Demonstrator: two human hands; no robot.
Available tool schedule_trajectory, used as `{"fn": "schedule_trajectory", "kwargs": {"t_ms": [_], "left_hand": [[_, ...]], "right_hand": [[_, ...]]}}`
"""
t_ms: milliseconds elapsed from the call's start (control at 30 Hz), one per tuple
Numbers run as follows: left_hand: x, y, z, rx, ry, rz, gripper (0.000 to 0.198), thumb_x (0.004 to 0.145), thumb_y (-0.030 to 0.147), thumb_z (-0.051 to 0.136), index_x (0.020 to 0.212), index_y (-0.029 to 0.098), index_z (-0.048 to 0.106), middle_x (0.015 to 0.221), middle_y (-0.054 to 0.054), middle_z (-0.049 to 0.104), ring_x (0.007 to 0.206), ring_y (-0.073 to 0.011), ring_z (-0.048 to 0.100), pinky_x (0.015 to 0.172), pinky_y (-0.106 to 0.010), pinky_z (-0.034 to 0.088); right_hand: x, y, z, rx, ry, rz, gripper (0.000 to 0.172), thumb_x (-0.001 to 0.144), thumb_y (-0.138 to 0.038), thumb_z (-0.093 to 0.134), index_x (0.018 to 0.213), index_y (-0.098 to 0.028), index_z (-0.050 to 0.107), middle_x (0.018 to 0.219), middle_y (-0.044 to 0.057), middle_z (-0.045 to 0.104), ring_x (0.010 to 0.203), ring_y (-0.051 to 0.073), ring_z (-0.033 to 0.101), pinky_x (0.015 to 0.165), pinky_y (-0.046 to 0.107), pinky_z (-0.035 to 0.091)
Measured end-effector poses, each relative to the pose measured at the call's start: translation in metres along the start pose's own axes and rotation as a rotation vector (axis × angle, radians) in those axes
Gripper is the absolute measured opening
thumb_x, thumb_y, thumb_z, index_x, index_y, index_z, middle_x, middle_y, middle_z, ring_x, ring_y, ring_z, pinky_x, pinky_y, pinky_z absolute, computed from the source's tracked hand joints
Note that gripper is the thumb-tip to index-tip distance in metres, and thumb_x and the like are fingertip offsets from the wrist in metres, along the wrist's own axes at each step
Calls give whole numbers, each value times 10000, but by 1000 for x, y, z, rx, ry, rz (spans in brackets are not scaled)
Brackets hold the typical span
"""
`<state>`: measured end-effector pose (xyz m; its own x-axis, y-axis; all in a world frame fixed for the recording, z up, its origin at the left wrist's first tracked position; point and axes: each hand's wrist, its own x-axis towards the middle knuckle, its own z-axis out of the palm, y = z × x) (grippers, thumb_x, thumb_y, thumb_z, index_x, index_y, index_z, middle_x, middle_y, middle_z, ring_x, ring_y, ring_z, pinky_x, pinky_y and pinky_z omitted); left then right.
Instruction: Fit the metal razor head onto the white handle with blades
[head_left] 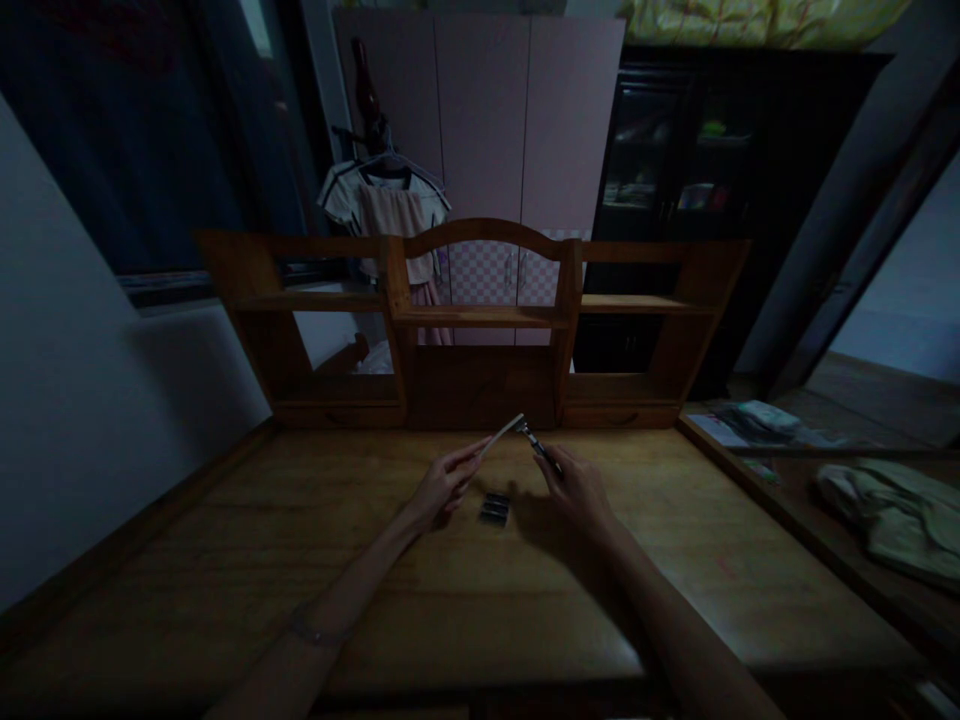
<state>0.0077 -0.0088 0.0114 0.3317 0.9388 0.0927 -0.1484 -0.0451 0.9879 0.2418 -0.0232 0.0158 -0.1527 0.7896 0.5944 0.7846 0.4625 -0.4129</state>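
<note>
Your right hand [579, 492] grips razor [533, 440]; your left hand [441, 485] pinches strip [501, 433], long axis slanting up toward razor.

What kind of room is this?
Likely a bedroom or other room in a home: a wooden desk with a built-in shelf unit, clothes on a hanger, and a tall pink wardrobe behind.

Pack [495, 509] on desk [300, 520]; shelf unit [480, 318] behind; wardrobe [481, 120] beyond, cabinet [799, 180] right.
</note>
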Motion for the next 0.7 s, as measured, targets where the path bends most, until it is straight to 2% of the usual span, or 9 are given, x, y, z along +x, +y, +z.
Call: {"fn": "schedule_trajectory", "kwargs": {"t_ms": [200, 300, 400, 500, 600, 700], "left_hand": [[2, -1, -2, 32, 18, -24, 597, 786, 438, 601, 1326, 223, 465, 507, 114, 211, 376, -33, 123, 327, -147, 103], [1, -1, -2, -12, 34, 4, 572, 795, 436, 589, 1318, 238, 474, 530, 109, 206, 379, -30, 111, 329, -150, 110], [1, -3, -1, 19, -20, -31, 572, 786, 423, 601, 1310, 223, 486, 535, 106, 238, 372, -22, 127, 334, -150, 113], [1, -5, -1, 61, -44, -89, 592, 771, 421, 616, 1304, 195, 494, 511, 111, 241, 361, -20, 148, 340, -146, 109], [2, -5, -4, 6, 0, -60, 577, 787, 427, 594, 1313, 217, 482, 519, 113, 223, 367, -22, 126, 337, -145, 100], [3, -5, -6, -58, -8, -26, 551, 805, 418, 574, 1316, 238, 474, 545, 105, 234, 369, -23, 113, 323, -150, 90]], "right_hand": [[0, 2, 1, 14, 60, -4, 287, 937, -348, 381, 1064, -212, 599, 962, 71, 665, 822, 186, 624, 688, 256, 423], [0, 2, 1, 3, 43, 0, 291, 937, -357, 377, 1027, -212, 611, 921, 72, 667, 797, 185, 623, 671, 254, 421], [0, 0, 0, -8, 28, -2, 294, 937, -365, 373, 980, -209, 618, 875, 68, 663, 774, 184, 617, 663, 253, 414], [0, -2, -1, 9, 44, 3, 290, 938, -364, 374, 1011, -212, 610, 912, 69, 663, 790, 183, 616, 673, 255, 418], [0, -1, 0, 24, 51, 9, 288, 935, -354, 379, 1035, -215, 610, 940, 76, 665, 808, 185, 617, 679, 258, 425], [0, 0, 1, 16, 30, 20, 293, 933, -360, 378, 1021, -215, 617, 917, 75, 667, 805, 188, 621, 683, 259, 426]]}}
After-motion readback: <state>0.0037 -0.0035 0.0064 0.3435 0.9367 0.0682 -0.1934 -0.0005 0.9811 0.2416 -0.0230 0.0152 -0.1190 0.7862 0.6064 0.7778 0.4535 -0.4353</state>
